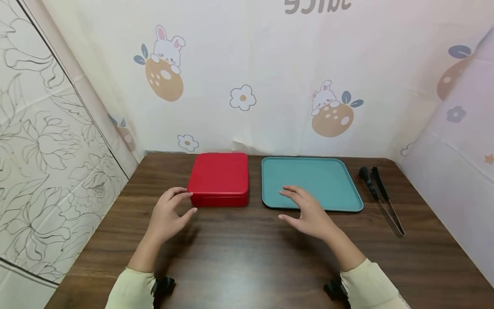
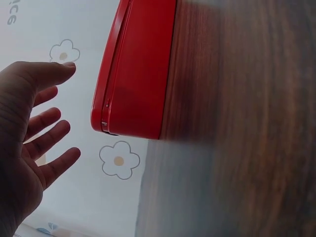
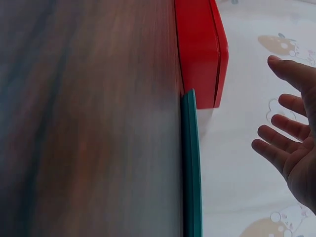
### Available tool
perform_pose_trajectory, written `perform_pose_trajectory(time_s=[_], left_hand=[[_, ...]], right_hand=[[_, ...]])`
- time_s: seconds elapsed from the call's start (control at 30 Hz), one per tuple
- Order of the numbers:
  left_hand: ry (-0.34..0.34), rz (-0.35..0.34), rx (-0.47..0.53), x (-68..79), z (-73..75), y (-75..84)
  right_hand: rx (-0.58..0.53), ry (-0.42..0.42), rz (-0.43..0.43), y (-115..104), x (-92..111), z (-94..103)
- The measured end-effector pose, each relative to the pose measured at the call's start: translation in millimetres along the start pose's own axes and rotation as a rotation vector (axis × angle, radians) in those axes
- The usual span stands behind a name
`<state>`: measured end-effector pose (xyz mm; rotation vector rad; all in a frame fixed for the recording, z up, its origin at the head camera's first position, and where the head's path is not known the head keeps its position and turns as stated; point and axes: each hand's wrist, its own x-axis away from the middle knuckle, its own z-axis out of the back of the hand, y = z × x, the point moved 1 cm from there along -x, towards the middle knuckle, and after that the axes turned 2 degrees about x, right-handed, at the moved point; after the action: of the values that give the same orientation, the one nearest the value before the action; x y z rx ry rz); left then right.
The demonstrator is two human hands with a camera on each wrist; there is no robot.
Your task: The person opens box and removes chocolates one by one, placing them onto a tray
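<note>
A red lidded box (image 1: 219, 176) stands at the back of the table, left of the middle, its lid on. My left hand (image 1: 168, 214) hovers at the box's front left corner with fingers spread and nothing in it. In the left wrist view the red box (image 2: 140, 74) shows a seam under its lid, and that hand (image 2: 29, 143) is apart from it. My right hand (image 1: 308, 213) is held over the front edge of a teal tray (image 1: 328, 184), fingers loosely bent and holding nothing. The right wrist view shows this hand (image 3: 296, 133) beyond the tray's rim (image 3: 192, 168).
Black-tipped metal tongs (image 1: 382, 199) lie right of the tray, tips toward the back. The dark wooden table (image 1: 247, 257) meets a patterned cloth wall (image 1: 243, 51) behind, with more cloth along the left and right sides.
</note>
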<state>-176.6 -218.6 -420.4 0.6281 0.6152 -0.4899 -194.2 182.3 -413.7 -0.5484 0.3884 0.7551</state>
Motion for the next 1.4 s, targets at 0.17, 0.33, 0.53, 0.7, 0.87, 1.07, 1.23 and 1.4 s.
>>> perform_pose_trajectory(time_s=[0.17,0.33,0.53,0.7,0.87,1.07,1.23,1.4], left_hand=[[0.032,0.019,-0.001,-2.4,-1.6,-1.8],[0.057,0.038,-0.002,-4.9,-2.0,-2.9],[0.051,0.061,0.047,-9.7,-3.2,-5.7],[0.041,0.069,0.067,-12.8,-3.0,-7.0],[0.028,0.066,0.074,-15.9,-4.4,-8.7],[0.016,0.072,0.069,-20.3,-4.8,-11.7],[-0.028,0.069,0.051,-25.4,-6.6,-15.5],[-0.077,0.042,0.008,-32.4,-8.5,-18.5]], right_hand=[[-0.05,-0.032,-0.048,-2.5,-9.3,-8.6],[-0.14,-0.091,-0.124,-3.6,-19.7,-16.8],[-0.253,-0.126,-0.22,-2.5,-28.2,-26.5],[-0.34,-0.13,-0.279,-2.6,-34.2,-36.0],[-0.391,-0.142,-0.315,-5.0,-38.5,-44.5],[-0.402,-0.147,-0.358,-5.5,-45.3,-56.8],[-0.422,-0.152,-0.398,-7.7,-51.6,-65.1],[-0.459,-0.139,-0.458,-10.1,-58.1,-72.8]])
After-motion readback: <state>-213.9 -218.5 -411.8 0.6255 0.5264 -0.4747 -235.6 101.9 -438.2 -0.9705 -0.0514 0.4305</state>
